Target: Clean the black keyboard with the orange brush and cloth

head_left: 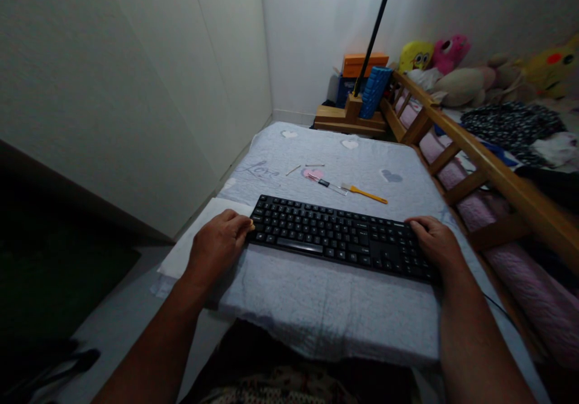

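A black keyboard [335, 235] lies at a slight slant on the cloth-covered table [325, 307]. My left hand [224, 235] is closed at the keyboard's left end, with a small pale thing between thumb and fingers that I cannot make out. At the right end, my right hand [432, 241] grips the keyboard's edge, thumb on top. Beyond the keyboard lie a yellow-handled brush [368, 195], a small black-and-clear tool [324, 183] and two cotton swabs [293, 170]. White paper or cloth [181, 250] sits under my left hand.
A wooden bed rail [452, 126] runs along the right side, with plush toys [416, 56] behind it. Past the far edge stand a wooden base with a black pole [376, 24] and an orange box [364, 64]. Pale cabinet doors [181, 90] are at the left.
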### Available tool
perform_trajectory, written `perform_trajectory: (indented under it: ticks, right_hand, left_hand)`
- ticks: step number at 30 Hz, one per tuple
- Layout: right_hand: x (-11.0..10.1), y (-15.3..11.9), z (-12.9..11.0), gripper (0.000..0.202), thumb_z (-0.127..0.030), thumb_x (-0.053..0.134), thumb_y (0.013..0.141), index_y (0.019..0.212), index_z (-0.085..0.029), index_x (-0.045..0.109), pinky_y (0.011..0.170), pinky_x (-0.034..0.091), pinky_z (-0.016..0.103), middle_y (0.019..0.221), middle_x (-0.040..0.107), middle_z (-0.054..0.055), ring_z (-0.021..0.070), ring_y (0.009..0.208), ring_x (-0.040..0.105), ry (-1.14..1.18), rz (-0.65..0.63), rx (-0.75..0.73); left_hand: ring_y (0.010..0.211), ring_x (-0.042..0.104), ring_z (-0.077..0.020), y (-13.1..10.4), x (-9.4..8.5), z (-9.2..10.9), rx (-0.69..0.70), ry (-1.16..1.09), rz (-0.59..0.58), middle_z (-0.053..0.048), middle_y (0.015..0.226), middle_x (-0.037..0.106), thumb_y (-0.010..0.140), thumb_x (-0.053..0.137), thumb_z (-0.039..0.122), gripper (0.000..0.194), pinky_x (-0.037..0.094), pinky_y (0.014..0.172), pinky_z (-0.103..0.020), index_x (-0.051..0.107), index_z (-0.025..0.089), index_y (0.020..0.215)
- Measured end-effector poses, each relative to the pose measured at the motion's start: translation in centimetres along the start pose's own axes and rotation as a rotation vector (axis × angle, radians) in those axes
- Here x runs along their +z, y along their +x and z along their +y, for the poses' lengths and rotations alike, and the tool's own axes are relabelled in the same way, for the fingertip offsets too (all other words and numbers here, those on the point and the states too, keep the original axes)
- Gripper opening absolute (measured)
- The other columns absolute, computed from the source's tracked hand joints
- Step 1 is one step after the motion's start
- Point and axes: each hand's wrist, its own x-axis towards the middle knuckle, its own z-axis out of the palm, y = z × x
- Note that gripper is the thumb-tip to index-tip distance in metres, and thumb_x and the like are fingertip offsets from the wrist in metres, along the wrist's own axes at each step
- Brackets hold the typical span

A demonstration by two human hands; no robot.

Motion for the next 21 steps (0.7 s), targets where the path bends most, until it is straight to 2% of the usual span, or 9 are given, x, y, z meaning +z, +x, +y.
perform_trajectory:
  ticks: [4,6,9,14,17,21]
  right_hand:
    - [0.0,0.0,0.1,0.036,-0.042,0.045,0.082,0.085,-0.019,0.074,0.095,0.048,0.039,0.099,0.075,0.011,0.0272,0.098,0.067,-0.018,-0.014,-0.006]
    - [0.0,0.0,0.2,0.037,-0.042,0.045,0.082,0.086,-0.019,0.074,0.095,0.048,0.040,0.099,0.075,0.012,0.0275,0.098,0.066,-0.022,-0.015,-0.007]
    - [0.0,0.0,0.1,0.038,-0.043,0.045,0.082,0.085,-0.019,0.074,0.095,0.048,0.040,0.099,0.074,0.012,0.0276,0.099,0.066,-0.023,-0.017,-0.003]
    - [-0.2,0.0,-0.3,0.040,-0.044,0.043,0.081,0.085,-0.019,0.074,0.095,0.047,0.039,0.099,0.074,0.013,0.0275,0.099,0.066,-0.025,-0.014,0.012]
    - [-0.2,-0.1,-0.5,0.038,-0.043,0.044,0.081,0.084,-0.019,0.073,0.095,0.047,0.038,0.098,0.074,0.012,0.0267,0.099,0.066,-0.019,-0.017,0.003]
    - [-0.2,-0.1,-0.4,0.036,-0.042,0.044,0.081,0.084,-0.020,0.072,0.095,0.047,0.038,0.098,0.074,0.011,0.0264,0.099,0.066,-0.014,-0.013,0.005]
  left_hand:
    - [0.082,0.062,-0.0185,-0.2,0.8,0.8,0.056,-0.114,0.108,-0.004,0.091,0.066,0.096,0.054,0.031,0.020,0.046,0.074,-0.030,0.071,0.021,0.093]
    - [0.085,0.063,-0.0179,-0.4,1.6,2.3,0.136,-0.232,0.138,-0.004,0.092,0.066,0.098,0.054,0.032,0.020,0.049,0.076,-0.031,0.071,0.022,0.095]
    - [0.083,0.063,-0.0164,-0.7,2.7,5.2,0.249,-0.352,0.118,-0.003,0.091,0.065,0.099,0.054,0.028,0.017,0.050,0.075,-0.030,0.070,0.022,0.096]
    - [0.082,0.061,-0.0168,-0.5,4.3,9.0,0.337,-0.358,0.085,-0.004,0.089,0.064,0.099,0.054,0.025,0.017,0.049,0.076,-0.032,0.069,0.019,0.094]
    - [0.081,0.059,-0.0170,-0.4,4.9,9.8,0.348,-0.310,0.068,-0.004,0.089,0.064,0.099,0.054,0.025,0.018,0.047,0.075,-0.032,0.069,0.019,0.092]
    - [0.079,0.058,-0.0172,-0.4,5.0,9.6,0.339,-0.252,0.052,-0.004,0.088,0.063,0.099,0.054,0.027,0.021,0.045,0.074,-0.032,0.070,0.019,0.090]
